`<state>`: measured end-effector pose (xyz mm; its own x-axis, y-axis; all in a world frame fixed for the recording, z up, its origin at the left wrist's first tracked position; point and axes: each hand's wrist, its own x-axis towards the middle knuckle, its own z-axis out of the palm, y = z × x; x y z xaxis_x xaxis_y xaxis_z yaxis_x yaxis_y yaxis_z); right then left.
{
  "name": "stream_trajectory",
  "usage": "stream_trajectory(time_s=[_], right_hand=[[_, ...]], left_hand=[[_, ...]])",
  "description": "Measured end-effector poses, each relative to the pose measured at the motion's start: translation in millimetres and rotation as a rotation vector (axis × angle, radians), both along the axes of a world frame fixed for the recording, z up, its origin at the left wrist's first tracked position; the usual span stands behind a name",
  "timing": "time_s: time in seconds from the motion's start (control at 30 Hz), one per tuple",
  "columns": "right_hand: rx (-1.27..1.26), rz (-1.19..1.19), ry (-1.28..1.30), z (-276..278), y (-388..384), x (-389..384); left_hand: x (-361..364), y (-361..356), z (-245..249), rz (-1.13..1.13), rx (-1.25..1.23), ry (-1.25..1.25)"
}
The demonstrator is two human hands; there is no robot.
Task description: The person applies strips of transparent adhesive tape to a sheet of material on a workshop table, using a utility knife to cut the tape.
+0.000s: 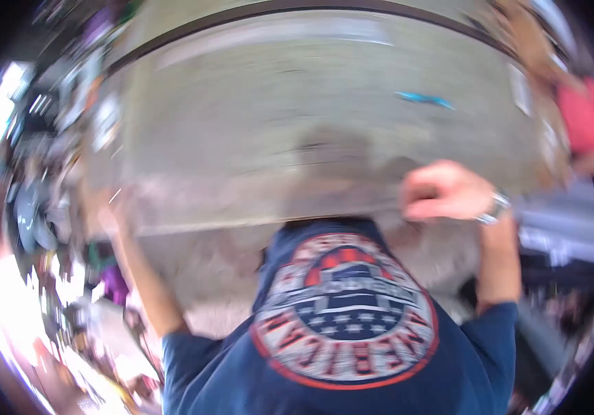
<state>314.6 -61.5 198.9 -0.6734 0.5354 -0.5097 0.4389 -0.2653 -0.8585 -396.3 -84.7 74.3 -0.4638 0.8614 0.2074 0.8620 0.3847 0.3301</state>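
Observation:
My right hand (452,192) is over the near right part of a grey, smooth-topped table (241,131). Its fingers curl loosely toward the thumb, and nothing shows in them. A metal-banded watch (494,207) is on that wrist. At the table's near left corner is my left hand (108,214), so smeared by motion that its fingers cannot be made out. Farther back on the right side of the table lies a thin bright blue object (424,99), perhaps a pen; neither hand touches it.
A dark strip (310,5) crosses the table's far side. A pale flat item (520,90) lies near its right edge. Beyond that are a blurred arm and a red patch (587,121). Blurred clutter (41,207) fills the left side.

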Motion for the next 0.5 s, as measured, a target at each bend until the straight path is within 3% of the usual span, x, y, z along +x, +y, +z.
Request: stream_trajectory(time_s=[0.03, 0.07, 0.1, 0.17, 0.2, 0.27, 0.4, 0.5], right_hand=[[-0.049, -0.082, 0.009, -0.7, 11.1, -8.1], [-0.051, -0.119, -0.106, -0.1, 27.0, -20.0], [-0.061, -0.123, -0.122, -25.8, 42.4, -26.9], [-0.077, -0.133, -0.196, -70.5, 60.6, -46.0], [-0.079, -0.132, -0.235, -93.9, 65.5, -57.1], [-0.085, -0.130, -0.247, -138.8, 71.6, -65.5], [-0.205, -0.119, -0.350, -173.5, 68.4, -35.8], [-0.231, -0.087, -0.354, -177.4, 60.9, -33.3]], left_hand=[[17.5, 2.8, 7.1, 0.039, -0.006, -0.006], [-0.4, 5.0, -17.3, -0.085, 0.109, -0.111], [20.0, 17.9, 5.6, -0.079, -0.104, -0.556], [-20.0, 21.6, -39.2, -0.251, 0.003, -0.504], [-9.9, 32.7, -26.2, -0.169, -0.180, -0.628], [-39.4, 40.7, -52.6, -0.224, -0.143, -0.512], [-55.2, 38.5, -34.8, -0.254, -0.207, -0.375], [-74.6, 32.3, -25.6, -0.075, -0.441, -0.347]])
